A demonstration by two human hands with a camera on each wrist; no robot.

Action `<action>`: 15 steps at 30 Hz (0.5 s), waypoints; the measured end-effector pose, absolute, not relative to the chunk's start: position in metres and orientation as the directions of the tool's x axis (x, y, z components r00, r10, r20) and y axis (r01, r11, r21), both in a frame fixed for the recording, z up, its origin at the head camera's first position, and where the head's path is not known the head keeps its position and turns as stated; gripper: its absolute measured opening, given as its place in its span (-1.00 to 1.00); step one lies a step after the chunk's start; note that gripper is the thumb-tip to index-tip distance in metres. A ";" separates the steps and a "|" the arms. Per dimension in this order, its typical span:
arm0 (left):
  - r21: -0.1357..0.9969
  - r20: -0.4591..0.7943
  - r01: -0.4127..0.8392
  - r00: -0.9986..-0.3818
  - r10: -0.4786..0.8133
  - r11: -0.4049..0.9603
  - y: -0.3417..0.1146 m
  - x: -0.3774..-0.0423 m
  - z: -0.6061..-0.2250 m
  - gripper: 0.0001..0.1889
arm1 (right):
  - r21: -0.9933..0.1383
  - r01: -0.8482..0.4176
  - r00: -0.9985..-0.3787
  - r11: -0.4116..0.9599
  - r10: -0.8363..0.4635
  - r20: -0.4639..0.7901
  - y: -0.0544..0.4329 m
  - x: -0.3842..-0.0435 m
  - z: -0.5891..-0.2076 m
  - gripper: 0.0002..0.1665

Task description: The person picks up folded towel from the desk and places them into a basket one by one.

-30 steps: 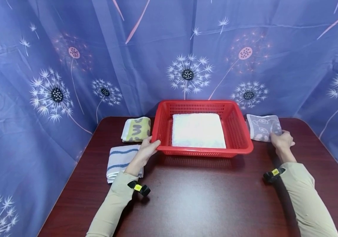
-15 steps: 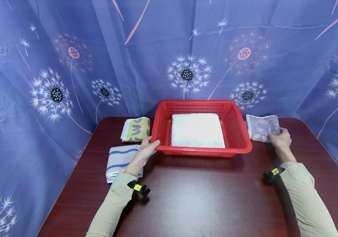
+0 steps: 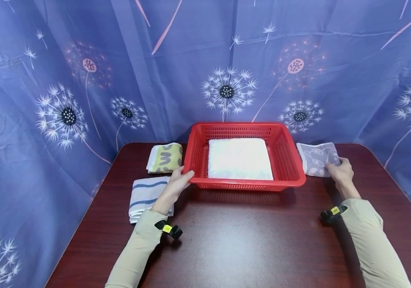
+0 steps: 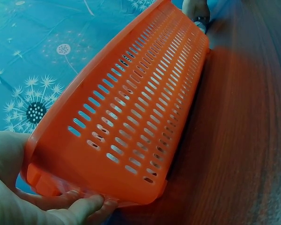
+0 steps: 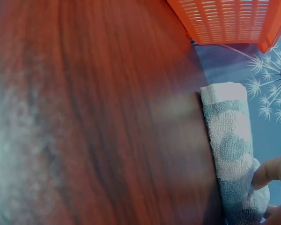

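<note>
A red perforated plastic basket (image 3: 246, 184) stands at the back of the table with a folded white towel (image 3: 239, 159) lying flat inside. At its front left corner, my left hand (image 3: 177, 184) grips the rim, thumb on top; in the left wrist view the fingers (image 4: 86, 206) curl under the corner. Right of the basket lies a folded grey towel (image 3: 317, 158) with a pale animal pattern. My right hand (image 3: 341, 174) pinches its right edge between thumb and fingers, as the towel's near edge (image 5: 229, 140) shows in the right wrist view.
Left of the basket lies a folded yellow-and-grey towel (image 3: 165, 158). Nearer me is a folded white towel with blue stripes (image 3: 147, 196), partly behind my left forearm. The dark wooden table (image 3: 241, 236) ends at a blue dandelion curtain (image 3: 176, 88).
My right hand has shifted the grey towel slightly left and towards me. My left hand keeps its grip on the basket corner, which stays in place.
</note>
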State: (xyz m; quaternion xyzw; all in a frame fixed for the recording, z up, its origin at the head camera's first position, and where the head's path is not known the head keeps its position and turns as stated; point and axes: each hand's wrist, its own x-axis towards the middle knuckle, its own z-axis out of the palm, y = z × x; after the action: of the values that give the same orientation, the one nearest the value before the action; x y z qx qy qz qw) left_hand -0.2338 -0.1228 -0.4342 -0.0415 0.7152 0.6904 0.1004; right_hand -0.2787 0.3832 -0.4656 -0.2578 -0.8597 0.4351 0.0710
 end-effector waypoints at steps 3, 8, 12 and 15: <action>0.980 -0.200 -0.198 -0.977 0.079 0.039 -0.123 -0.234 -0.434 -0.51 | -0.783 0.383 -0.859 0.491 0.500 -0.107 0.384 -0.278 -0.466 -0.17; 0.980 -0.199 -0.197 -0.977 0.078 0.036 -0.122 -0.233 -0.434 -0.51 | -0.778 0.390 -0.857 0.493 0.504 -0.111 0.384 -0.278 -0.466 -0.15; 0.980 -0.197 -0.195 -0.977 0.080 0.036 -0.122 -0.233 -0.434 -0.51 | -0.767 0.412 -0.850 0.492 0.512 -0.128 0.383 -0.276 -0.465 -0.14; 0.980 -0.196 -0.194 -0.977 0.078 0.033 -0.122 -0.232 -0.435 -0.52 | -0.758 0.425 -0.846 0.494 0.514 -0.140 0.381 -0.274 -0.464 -0.14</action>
State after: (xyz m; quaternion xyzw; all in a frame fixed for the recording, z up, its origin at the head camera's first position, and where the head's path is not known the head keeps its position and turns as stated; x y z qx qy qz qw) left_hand -0.2324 -0.1222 -0.4346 -0.0405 0.7118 0.6943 0.0981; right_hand -0.2735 0.3809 -0.4644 -0.2720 -0.8627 0.4230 0.0524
